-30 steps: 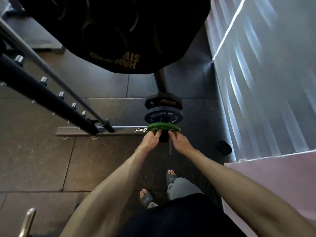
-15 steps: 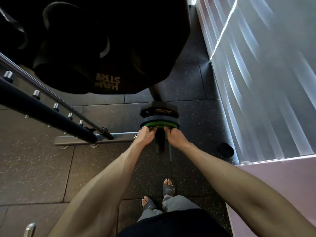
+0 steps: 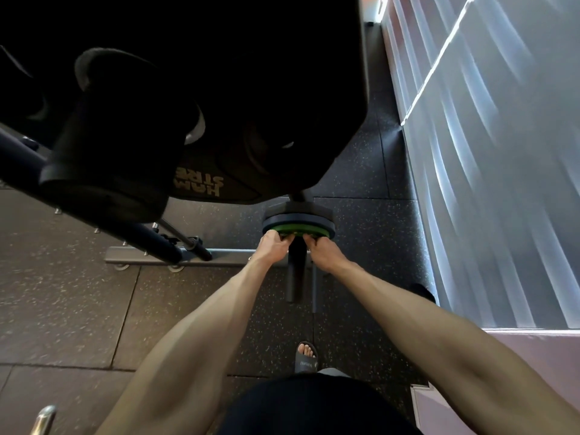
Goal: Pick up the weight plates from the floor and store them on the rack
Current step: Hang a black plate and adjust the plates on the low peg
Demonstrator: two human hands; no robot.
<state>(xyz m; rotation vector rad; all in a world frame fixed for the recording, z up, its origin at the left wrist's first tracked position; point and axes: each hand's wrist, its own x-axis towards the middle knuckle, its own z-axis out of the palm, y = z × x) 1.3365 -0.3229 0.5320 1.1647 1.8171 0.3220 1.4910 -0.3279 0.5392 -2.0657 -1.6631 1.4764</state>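
A small green weight plate sits on a black rack peg, pushed up against a dark blue plate and a black plate behind it. My left hand grips the green plate's near left edge, fingers curled over the rim. My right hand grips its near right edge the same way. The peg's free end sticks out toward me between my wrists.
Large black plates hang on the rack overhead and fill the upper left. Dark rack bars and a grey base rail run to the left. A ribbed light wall closes the right side. My sandalled foot stands on rubber flooring.
Both hands have slid the green plate along the peg away from me until it meets the blue plate. The camera has dropped closer under the big plates.
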